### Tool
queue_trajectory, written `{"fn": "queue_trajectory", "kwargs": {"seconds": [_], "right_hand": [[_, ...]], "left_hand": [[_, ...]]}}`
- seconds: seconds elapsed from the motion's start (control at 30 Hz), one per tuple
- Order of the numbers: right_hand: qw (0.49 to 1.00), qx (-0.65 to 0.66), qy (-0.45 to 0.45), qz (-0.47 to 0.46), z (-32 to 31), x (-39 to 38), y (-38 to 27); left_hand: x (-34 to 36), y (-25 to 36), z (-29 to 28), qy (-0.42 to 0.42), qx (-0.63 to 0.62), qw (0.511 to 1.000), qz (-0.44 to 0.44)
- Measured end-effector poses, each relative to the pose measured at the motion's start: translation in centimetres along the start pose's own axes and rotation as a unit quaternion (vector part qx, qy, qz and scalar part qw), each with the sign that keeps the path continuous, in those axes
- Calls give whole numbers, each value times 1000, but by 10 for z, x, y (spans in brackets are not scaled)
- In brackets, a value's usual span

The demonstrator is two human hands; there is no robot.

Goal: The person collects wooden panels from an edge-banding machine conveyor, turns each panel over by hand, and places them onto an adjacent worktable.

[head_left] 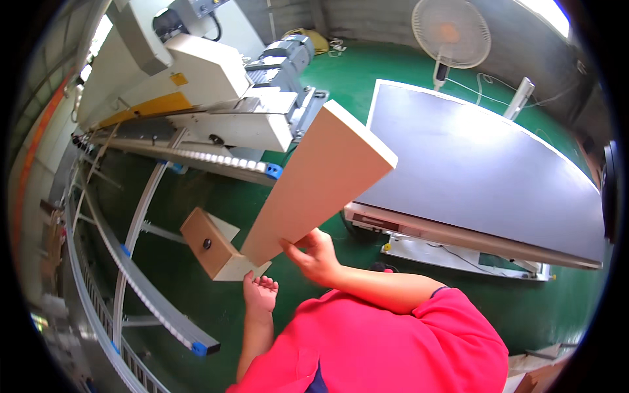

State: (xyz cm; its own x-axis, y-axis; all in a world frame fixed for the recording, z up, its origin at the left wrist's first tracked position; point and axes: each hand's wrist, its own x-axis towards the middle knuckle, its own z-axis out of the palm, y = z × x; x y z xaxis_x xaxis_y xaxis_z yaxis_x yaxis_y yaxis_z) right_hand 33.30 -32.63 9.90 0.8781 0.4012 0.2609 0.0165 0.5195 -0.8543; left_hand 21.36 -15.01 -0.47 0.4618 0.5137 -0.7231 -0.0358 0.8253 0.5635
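One person is working in a red shirt (393,340), with two hands showing. The right hand (316,257) is gripping one pale, flat board (321,177) at its near right edge. The board is slanting up and away between one white machine (203,69) and one grey-topped table (475,173); its lower end is overlapping one brown carton (208,243) in view. The left hand (261,293) is resting loosely curled, not closed, just beside that end; whether it is touching cannot be told. Two roller rails are running at left, each ending in one blue cap: one along the machine, one curving nearer. One fan (451,33) is standing behind the table.
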Motion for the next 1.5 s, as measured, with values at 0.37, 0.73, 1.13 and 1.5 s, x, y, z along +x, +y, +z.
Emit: {"fn": "queue_trajectory", "kwargs": {"seconds": [0.37,0.73,1.13,1.5], "right_hand": [[944,-276,-168,-73,-67,-34,-12],[927,-287,-240,-21,-143,-70,-56],[930,-254,-266,-15,-214,-89,-81],[921,-280,-250,-105,-222,-71,-90]], "left_hand": [[-220,38,199,-315,273,662,623],[-247,-38,225,-259,203,828,454],[-248,-75,234,-421,227,768,426],[-251,-77,252,-582,183,702,367]]}}
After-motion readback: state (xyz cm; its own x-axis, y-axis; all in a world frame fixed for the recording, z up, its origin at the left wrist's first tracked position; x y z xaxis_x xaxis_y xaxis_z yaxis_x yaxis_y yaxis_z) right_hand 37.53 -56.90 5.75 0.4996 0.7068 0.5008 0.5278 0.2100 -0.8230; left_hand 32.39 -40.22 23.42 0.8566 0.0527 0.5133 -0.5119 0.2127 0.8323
